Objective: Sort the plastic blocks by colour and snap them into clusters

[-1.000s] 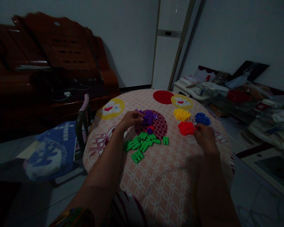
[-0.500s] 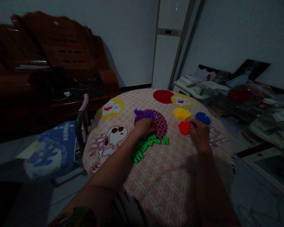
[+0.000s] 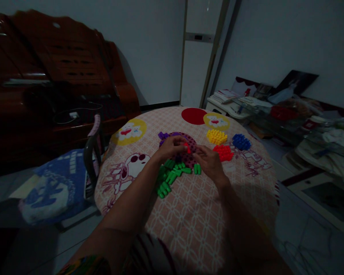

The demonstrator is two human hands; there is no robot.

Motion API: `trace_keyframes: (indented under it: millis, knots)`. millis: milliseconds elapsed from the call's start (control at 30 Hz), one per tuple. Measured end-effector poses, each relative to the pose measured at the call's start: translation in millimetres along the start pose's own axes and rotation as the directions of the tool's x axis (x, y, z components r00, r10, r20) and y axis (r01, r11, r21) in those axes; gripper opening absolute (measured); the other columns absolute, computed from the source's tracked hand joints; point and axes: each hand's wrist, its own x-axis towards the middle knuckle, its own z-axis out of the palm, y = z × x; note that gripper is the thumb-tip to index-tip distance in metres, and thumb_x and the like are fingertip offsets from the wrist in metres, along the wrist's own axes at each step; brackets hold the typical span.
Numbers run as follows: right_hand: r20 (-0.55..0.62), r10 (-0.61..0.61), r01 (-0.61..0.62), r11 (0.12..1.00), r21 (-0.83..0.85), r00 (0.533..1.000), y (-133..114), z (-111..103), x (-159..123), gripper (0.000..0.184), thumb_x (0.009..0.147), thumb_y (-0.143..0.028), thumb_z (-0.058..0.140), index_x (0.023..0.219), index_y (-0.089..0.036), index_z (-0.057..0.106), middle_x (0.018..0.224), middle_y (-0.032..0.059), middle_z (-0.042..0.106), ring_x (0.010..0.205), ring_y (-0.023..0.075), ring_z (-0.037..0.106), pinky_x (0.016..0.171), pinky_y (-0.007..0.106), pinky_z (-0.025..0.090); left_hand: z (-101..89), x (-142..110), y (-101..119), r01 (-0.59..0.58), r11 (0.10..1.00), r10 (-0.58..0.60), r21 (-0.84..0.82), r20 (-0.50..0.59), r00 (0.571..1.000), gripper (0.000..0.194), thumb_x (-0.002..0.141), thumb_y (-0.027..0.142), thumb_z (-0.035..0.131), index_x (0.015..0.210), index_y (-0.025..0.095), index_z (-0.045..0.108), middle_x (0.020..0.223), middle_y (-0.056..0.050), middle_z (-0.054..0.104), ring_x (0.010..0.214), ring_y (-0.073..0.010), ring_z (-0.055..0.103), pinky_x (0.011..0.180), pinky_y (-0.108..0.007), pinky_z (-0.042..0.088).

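Note:
My left hand point(image 3: 172, 148) is closed in a pinch on a small red plastic piece point(image 3: 188, 148), above the dark patterned circle of the tablecloth. Close by on the right, my right hand point(image 3: 208, 159) has its fingertips pressed together, facing the red piece; anything between them is too small to make out. A pile of red pieces point(image 3: 224, 152) lies just beyond my right hand. Green pieces point(image 3: 172, 175) are scattered below my left hand, with a pair of green pieces point(image 3: 197, 169) set apart. Purple pieces point(image 3: 163, 135) show partly behind my left hand.
Yellow pieces point(image 3: 217, 136) and blue pieces point(image 3: 241, 141) sit in clusters at the table's right side. The round table point(image 3: 186, 229) has a patterned cloth. A chair point(image 3: 93, 152) stands at the left, a wooden sofa point(image 3: 71, 72) behind it, and a cluttered glass shelf point(image 3: 263, 118) at the right.
My right hand has left the red pile and moved left, close to my left hand. My left hand has turned so its red piece shows clearly. The view has shifted slightly.

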Motion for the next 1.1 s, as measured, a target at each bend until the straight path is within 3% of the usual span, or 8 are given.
trace_keyframes:
  millis: [100, 300, 433, 600, 700, 800, 867, 1100]
  knots:
    - [-0.004, -0.037, 0.037, 0.995, 0.097, 0.999, -7, 15, -3, 0.029, 0.09, -0.035, 0.062, 0.115, -0.023, 0.071, 0.11, 0.0068, 0.075, 0.094, 0.0211, 0.072, 0.084, 0.032, 0.057, 4.1, -2, 1, 0.054, 0.983, -0.045, -0.176, 0.059, 0.997, 0.039, 0.065, 0.036, 0.082, 0.094, 0.014, 0.067, 0.076, -0.003, 0.071, 0.067, -0.0143, 0.065, 0.065, -0.025, 0.051]
    - [-0.146, 0.088, -0.062, 0.982, 0.176, 0.985, -10, 12, 0, 0.023, 0.084, -0.039, 0.067, 0.093, -0.02, 0.077, 0.092, 0.0067, 0.076, 0.082, 0.0217, 0.072, 0.074, 0.033, 0.059, 6.0, -3, 0, 0.084, 0.983, -0.067, -0.166, 0.108, 0.992, 0.037, 0.068, 0.04, 0.082, 0.091, 0.012, 0.071, 0.082, -0.006, 0.074, 0.073, -0.0168, 0.069, 0.07, -0.028, 0.055]
    - [-0.215, 0.176, -0.141, 0.975, 0.171, 0.961, -2, -25, 5, 0.027, 0.076, -0.04, 0.072, 0.088, -0.017, 0.078, 0.08, 0.0064, 0.075, 0.068, 0.0203, 0.069, 0.065, 0.033, 0.057, -1.8, -1, -3, 0.017, 0.995, -0.009, -0.1, 0.078, 0.997, 0.043, 0.071, 0.042, 0.079, 0.103, 0.013, 0.074, 0.096, -0.01, 0.076, 0.085, -0.0212, 0.071, 0.077, -0.032, 0.057]
    - [-0.357, 0.103, -0.181, 0.965, -0.191, 0.928, 11, -95, -2, 0.022, 0.073, -0.035, 0.072, 0.083, -0.017, 0.079, 0.083, 0.0073, 0.077, 0.073, 0.0217, 0.07, 0.071, 0.034, 0.054, -24.7, 4, -17, -0.054, 0.994, 0.062, 0.09, -0.093, 0.994, 0.042, 0.07, 0.044, 0.077, 0.098, 0.012, 0.075, 0.082, -0.007, 0.075, 0.071, -0.018, 0.067, 0.067, -0.029, 0.054]
    - [-0.266, 0.138, -0.259, 0.826, -0.501, 0.954, 17, -117, -9, 0.013, 0.071, -0.027, 0.07, 0.074, -0.018, 0.079, 0.074, 0.0054, 0.075, 0.07, 0.0217, 0.068, 0.07, 0.032, 0.05, -35.5, 5, -24, -0.049, 0.991, 0.072, 0.127, -0.18, 0.981, 0.039, 0.07, 0.044, 0.075, 0.092, 0.012, 0.074, 0.074, -0.004, 0.072, 0.065, -0.016, 0.064, 0.063, -0.027, 0.051]
    - [-0.118, 0.269, -0.27, 0.648, -0.712, 0.956, 21, -119, -11, 0.011, 0.072, -0.021, 0.068, 0.068, -0.018, 0.078, 0.069, 0.0063, 0.074, 0.069, 0.0212, 0.067, 0.068, 0.031, 0.045, -40.2, 5, -27, -0.03, 0.991, 0.063, 0.131, -0.257, 0.964, 0.037, 0.069, 0.044, 0.073, 0.089, 0.012, 0.073, 0.071, -0.003, 0.071, 0.062, -0.0151, 0.062, 0.061, -0.027, 0.05]
    - [-0.056, 0.331, -0.25, 0.579, -0.776, 0.942, 22, -115, -9, 0.014, 0.073, -0.017, 0.066, 0.07, -0.018, 0.079, 0.072, 0.0076, 0.075, 0.071, 0.0209, 0.067, 0.067, 0.03, 0.042, -41.0, 4, -28, -0.028, 0.993, 0.062, 0.119, -0.295, 0.954, 0.037, 0.068, 0.044, 0.073, 0.087, 0.012, 0.072, 0.069, -0.004, 0.07, 0.061, -0.015, 0.061, 0.061, -0.027, 0.049]
    - [-0.017, 0.42, -0.266, 0.543, -0.797, 0.907, 19, -100, -4, 0.021, 0.073, -0.01, 0.058, 0.074, -0.013, 0.078, 0.074, 0.0113, 0.074, 0.069, 0.0191, 0.064, 0.064, 0.029, 0.038, -42.3, 4, -32, -0.015, 0.983, 0.071, 0.185, -0.301, 0.951, 0.035, 0.069, 0.042, 0.071, 0.087, 0.012, 0.072, 0.067, -0.003, 0.069, 0.059, -0.0147, 0.06, 0.058, -0.026, 0.047]
